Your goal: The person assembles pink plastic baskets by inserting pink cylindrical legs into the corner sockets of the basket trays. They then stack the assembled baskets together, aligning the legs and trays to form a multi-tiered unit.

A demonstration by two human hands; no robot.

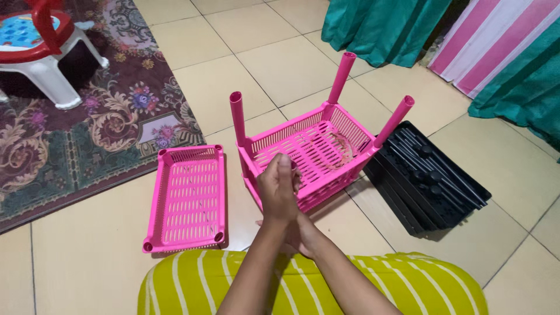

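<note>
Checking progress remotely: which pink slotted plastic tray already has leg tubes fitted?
The pink slotted plastic tray right of centre, directly beyond the hands, carries upright pink tubes at its corners; the flat pink tray to its left has none.

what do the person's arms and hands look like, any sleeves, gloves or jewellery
Both forearms are bare as far as the picture shows: no sleeves reach them. The left hand has no glove, and no ring, watch or bracelet is visible on it. The right hand is mostly hidden behind the left arm, so rings there cannot be ruled out. Below the arms lies yellow-green cloth with thin white stripes, seemingly the person's clothing.
</note>
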